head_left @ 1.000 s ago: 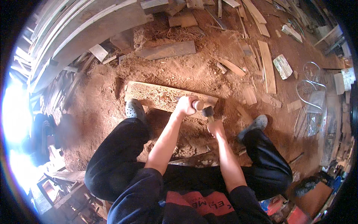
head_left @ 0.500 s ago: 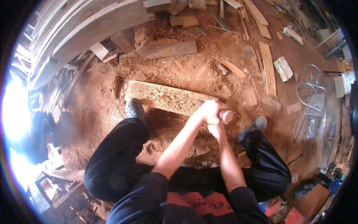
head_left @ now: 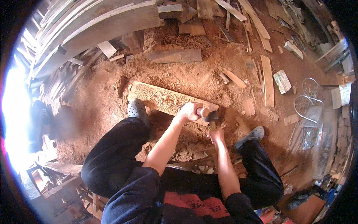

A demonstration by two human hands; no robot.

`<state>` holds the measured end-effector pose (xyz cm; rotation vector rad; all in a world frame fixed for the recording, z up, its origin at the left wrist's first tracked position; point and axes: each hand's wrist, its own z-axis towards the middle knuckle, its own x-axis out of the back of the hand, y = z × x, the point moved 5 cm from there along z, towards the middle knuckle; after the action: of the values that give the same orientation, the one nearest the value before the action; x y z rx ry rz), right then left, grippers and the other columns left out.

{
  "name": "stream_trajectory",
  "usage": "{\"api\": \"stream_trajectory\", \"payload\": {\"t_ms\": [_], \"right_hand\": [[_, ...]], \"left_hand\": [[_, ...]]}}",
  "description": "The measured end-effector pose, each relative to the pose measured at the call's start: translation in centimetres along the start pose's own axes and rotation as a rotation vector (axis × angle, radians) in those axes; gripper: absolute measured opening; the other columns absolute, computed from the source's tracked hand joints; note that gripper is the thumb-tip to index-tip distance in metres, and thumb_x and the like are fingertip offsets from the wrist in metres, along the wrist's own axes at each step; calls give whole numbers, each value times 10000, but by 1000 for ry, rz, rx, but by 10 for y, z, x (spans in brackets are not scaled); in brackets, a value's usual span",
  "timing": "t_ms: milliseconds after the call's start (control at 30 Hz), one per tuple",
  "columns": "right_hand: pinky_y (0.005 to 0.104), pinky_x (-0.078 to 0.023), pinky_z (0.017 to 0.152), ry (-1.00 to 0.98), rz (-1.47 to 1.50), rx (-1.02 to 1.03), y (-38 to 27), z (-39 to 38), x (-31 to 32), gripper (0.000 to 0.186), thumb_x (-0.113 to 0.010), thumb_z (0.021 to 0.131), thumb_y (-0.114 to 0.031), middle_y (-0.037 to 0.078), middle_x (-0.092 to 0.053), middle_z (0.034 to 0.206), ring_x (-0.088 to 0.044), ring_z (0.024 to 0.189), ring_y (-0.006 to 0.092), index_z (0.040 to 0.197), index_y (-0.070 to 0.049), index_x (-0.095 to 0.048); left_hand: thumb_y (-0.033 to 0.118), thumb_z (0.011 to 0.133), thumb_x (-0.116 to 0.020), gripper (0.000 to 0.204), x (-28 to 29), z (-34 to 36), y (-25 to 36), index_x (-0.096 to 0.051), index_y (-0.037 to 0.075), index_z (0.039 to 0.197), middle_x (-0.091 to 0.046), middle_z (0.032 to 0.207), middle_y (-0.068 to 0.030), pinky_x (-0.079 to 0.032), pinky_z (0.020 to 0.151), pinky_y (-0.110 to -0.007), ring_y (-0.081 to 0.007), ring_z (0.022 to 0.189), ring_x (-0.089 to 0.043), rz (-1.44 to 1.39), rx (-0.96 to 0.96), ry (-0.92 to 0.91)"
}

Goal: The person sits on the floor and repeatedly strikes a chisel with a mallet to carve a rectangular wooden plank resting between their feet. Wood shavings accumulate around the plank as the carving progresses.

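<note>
A long carved wooden plank [head_left: 160, 99] lies on the sawdust-covered ground between my feet. My left hand [head_left: 190, 111] is closed around the wooden handle of a hammer [head_left: 210, 115], whose dark head hangs over the plank's right end. Just below it, my right hand [head_left: 216, 135] grips a thin chisel [head_left: 213, 125] that points up at the plank's edge. The hammer head sits right above the chisel's top. My grey shoes [head_left: 137, 109] [head_left: 250, 135] rest at either side of the plank.
Loose boards and offcuts [head_left: 267, 80] lie scattered to the right and beyond, with a flat grey plank [head_left: 175, 56] further out. Long timbers [head_left: 97, 30] are stacked at the upper left. Wire frames [head_left: 307, 99] and clutter fill the right edge.
Half a second ago my left hand was pressed against my right hand at the plank's right end; it has since drawn back left with the hammer. My right hand stays put.
</note>
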<state>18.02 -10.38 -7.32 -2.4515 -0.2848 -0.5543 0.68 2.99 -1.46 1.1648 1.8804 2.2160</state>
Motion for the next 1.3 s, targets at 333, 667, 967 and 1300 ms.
{"api": "stream_trajectory", "payload": {"t_ms": [333, 667, 967, 1300], "right_hand": [[233, -261, 333, 201, 1243, 261, -95, -124, 161, 168, -471, 718, -8, -55, -297, 481, -275, 346, 69, 694, -147, -380], [282, -397, 346, 156, 188, 135, -83, -59, 48, 75, -642, 667, -97, 38, -530, 495, -498, 376, 133, 649, -57, -582], [247, -397, 383, 382, 1067, 704, -149, -129, 120, 172, -511, 693, 66, 45, -508, 565, -464, 405, 100, 777, -78, -472], [445, -484, 764, 168, -385, 117, -42, -20, 45, 311, -557, 687, -183, 324, -605, 869, -605, 874, 432, 813, 97, -610]], "left_hand": [[202, 613, -644, 277, 4, 18, -15, -621, 96, 868, -647, 795, -159, -501, 698, -408, -349, 793, -628, -33, 86, 140], [223, 613, -635, 362, 4, 15, -16, -638, 61, 936, -648, 822, -180, -512, 714, -395, -358, 810, -629, 66, 145, 98], [143, 595, -577, 267, 6, 17, -14, -618, 82, 852, -640, 806, -173, -501, 697, -415, -360, 813, -620, 52, 125, 141], [153, 579, -623, 308, 5, 11, -15, -649, 100, 881, -644, 814, -171, -505, 712, -380, -337, 814, -629, 20, 211, 55]]}}
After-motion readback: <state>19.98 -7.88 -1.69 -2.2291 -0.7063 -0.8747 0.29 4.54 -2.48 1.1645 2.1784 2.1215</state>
